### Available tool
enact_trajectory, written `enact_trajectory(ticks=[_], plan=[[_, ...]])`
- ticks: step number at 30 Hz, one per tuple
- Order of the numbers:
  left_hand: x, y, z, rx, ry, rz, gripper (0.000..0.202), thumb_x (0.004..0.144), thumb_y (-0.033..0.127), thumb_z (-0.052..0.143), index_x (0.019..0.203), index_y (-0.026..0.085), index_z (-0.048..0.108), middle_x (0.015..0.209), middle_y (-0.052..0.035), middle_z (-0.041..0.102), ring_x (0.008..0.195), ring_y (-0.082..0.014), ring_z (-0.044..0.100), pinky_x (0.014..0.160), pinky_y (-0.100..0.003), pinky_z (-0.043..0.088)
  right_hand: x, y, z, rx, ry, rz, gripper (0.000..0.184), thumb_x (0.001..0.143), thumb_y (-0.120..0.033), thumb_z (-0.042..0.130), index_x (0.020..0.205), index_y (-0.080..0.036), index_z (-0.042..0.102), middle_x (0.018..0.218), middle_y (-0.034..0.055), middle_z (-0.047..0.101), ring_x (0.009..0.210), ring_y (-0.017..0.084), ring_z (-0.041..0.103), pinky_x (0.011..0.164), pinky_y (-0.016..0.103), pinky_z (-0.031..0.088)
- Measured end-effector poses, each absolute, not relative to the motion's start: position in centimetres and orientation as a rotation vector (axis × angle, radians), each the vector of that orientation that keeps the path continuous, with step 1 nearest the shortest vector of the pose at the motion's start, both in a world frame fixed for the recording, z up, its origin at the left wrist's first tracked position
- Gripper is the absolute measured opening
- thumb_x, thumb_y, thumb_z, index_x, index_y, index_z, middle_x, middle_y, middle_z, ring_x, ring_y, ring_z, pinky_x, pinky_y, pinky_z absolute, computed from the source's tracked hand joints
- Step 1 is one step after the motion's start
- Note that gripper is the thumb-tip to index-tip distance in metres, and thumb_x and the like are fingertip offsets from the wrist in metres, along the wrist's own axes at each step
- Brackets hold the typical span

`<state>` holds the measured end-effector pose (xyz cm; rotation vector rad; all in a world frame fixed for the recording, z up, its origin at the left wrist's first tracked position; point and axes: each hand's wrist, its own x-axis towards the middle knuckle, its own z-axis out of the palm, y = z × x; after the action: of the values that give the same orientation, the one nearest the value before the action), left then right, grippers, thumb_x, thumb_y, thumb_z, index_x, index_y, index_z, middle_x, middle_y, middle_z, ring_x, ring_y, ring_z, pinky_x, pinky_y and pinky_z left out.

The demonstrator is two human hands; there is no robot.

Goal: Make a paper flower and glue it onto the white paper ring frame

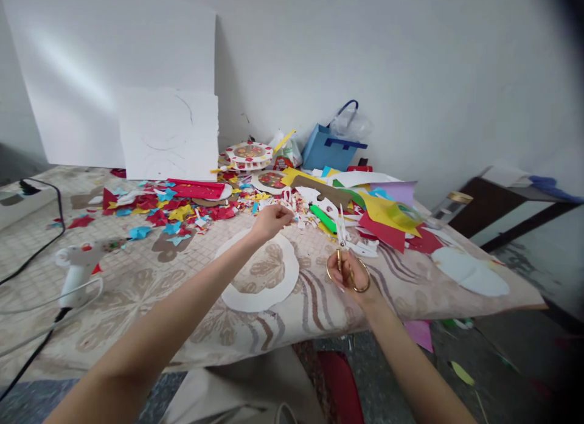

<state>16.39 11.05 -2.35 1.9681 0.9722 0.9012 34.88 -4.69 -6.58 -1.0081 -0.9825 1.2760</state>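
Note:
My right hand (349, 275) has its fingers through the gold handles of a pair of scissors (341, 244), whose blades point away from me over some white paper scraps (362, 248). My left hand (272, 222) is closed in a pinch at the edge of a heap of small paper cuttings (296, 206). Whatever lies between those fingertips is too small to make out. Under my left wrist a white ring with a wavy edge (291, 277) lies flat on the patterned tablecloth (201, 326).
A white glue gun (78, 269) with cables lies at the left. Paper stars (139, 232) are strewn beyond it. Coloured sheets (385, 212), a green cutter (323, 218) and white ovals (469, 271) are to the right. A blue bag (326, 147) stands against the wall.

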Motion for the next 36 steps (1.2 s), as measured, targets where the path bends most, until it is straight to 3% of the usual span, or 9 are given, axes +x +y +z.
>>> enact_trajectory(ticks=[9,16,27,36], plan=[[23.0,17.8,-1.3,2.5,1.193,0.931,0.024,0.082,0.01,0.044,0.089,0.01,0.067,0.089,-0.0146,0.068,0.083,-0.0232,0.062,0.073,-0.033,0.045,36.5,-4.5,-9.0,-1.045,-0.994,1.234,0.045,0.082,-0.062,0.047,0.071,-0.019,0.059,0.047,-0.0041,0.041,0.036,0.008,0.034,0.036,0.022,0.025],[27.8,21.2,-0.8,3.051,1.061,0.709,0.027,0.083,0.001,0.042,0.096,0.007,0.066,0.105,-0.0186,0.064,0.109,-0.0274,0.051,0.087,-0.038,0.037,36.4,-5.5,-9.3,-1.088,-1.069,1.183,0.046,0.085,-0.061,0.042,0.075,-0.02,0.059,0.05,-0.0017,0.044,0.041,0.011,0.04,0.041,0.025,0.028],[30.9,23.6,-3.1,3.42,0.773,0.256,0.022,0.08,0.004,0.051,0.077,0.01,0.072,0.086,-0.0151,0.071,0.091,-0.0254,0.059,0.082,-0.04,0.036,37.0,-5.7,-10.0,-1.012,-0.979,1.322,0.047,0.086,-0.06,0.041,0.077,-0.018,0.059,0.051,-0.0021,0.043,0.04,0.009,0.037,0.039,0.024,0.025],[30.5,22.8,-3.3,3.398,0.765,0.13,0.022,0.076,0.002,0.055,0.08,0.013,0.073,0.092,-0.0158,0.072,0.098,-0.0257,0.06,0.083,-0.037,0.037,36.8,-5.8,-9.5,-0.983,-1.015,1.31,0.045,0.088,-0.058,0.041,0.079,-0.018,0.06,0.051,-0.0029,0.043,0.041,0.008,0.037,0.04,0.024,0.023]])
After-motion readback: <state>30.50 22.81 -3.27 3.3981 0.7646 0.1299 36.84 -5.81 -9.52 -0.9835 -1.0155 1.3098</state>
